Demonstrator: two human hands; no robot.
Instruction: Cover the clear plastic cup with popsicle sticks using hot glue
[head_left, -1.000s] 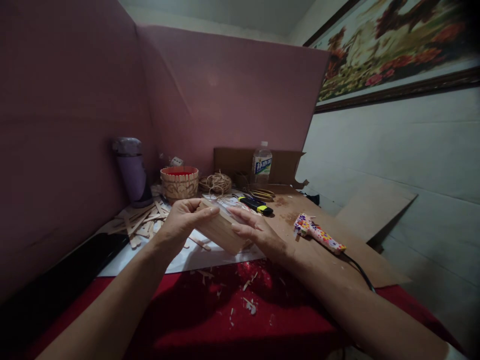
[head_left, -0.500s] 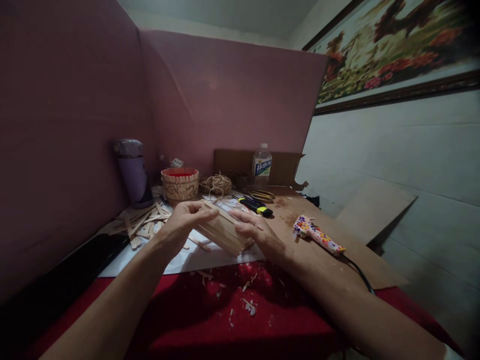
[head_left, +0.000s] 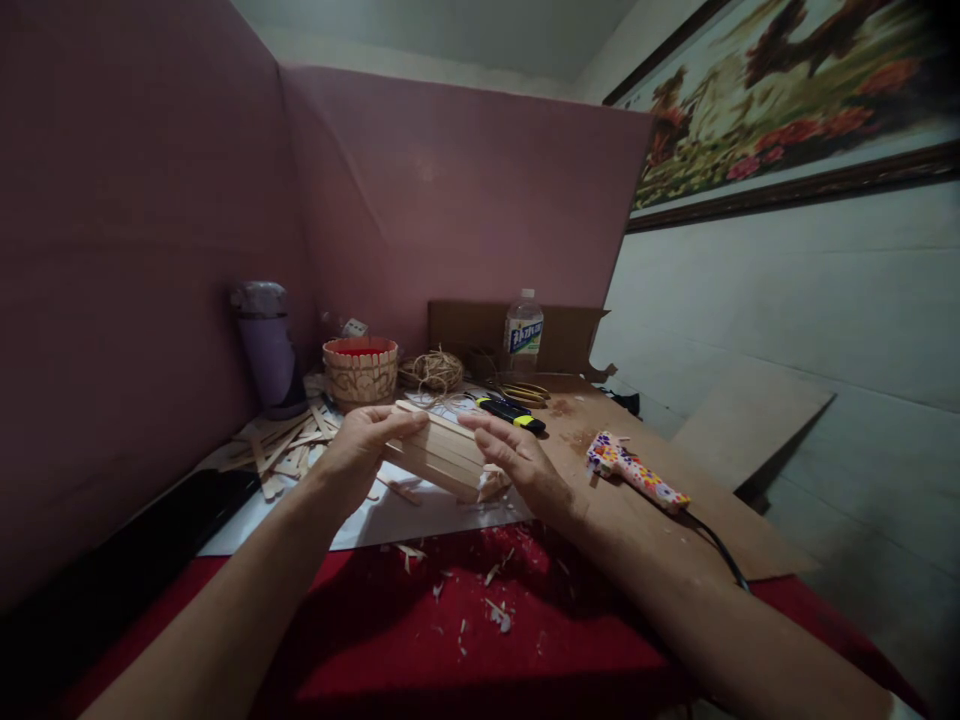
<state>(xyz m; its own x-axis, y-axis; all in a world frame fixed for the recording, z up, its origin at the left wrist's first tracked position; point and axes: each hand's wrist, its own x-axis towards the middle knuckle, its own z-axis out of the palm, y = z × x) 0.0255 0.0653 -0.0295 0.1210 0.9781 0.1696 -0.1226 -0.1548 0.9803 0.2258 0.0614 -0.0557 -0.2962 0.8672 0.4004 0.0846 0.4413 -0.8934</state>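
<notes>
My left hand (head_left: 361, 445) grips the left end of a piece built of flat wooden craft sticks (head_left: 439, 455), thumb on top. The sticks lie side by side, and the piece tilts down to the right above a white sheet. My right hand (head_left: 529, 470) is at its right end with fingers stretched out, close to or touching the edge; contact is hard to tell. Below the right palm a small pale lump of wood bits (head_left: 493, 482) shows. Behind the hands lies a black and yellow utility knife (head_left: 512, 412).
Loose craft sticks (head_left: 281, 450) are heaped at left by a purple bottle (head_left: 266, 350). A stick-sided basket (head_left: 360, 372), twine (head_left: 435, 370), scissors (head_left: 525, 390) and a plastic bottle (head_left: 523, 340) stand behind. A flower-patterned glue gun (head_left: 634, 470) lies right. Wood scraps litter the red cloth (head_left: 450, 650).
The craft-stick piece has turned in my left hand, so its broad stick face shows more. My right fingers have spread slightly off its right end.
</notes>
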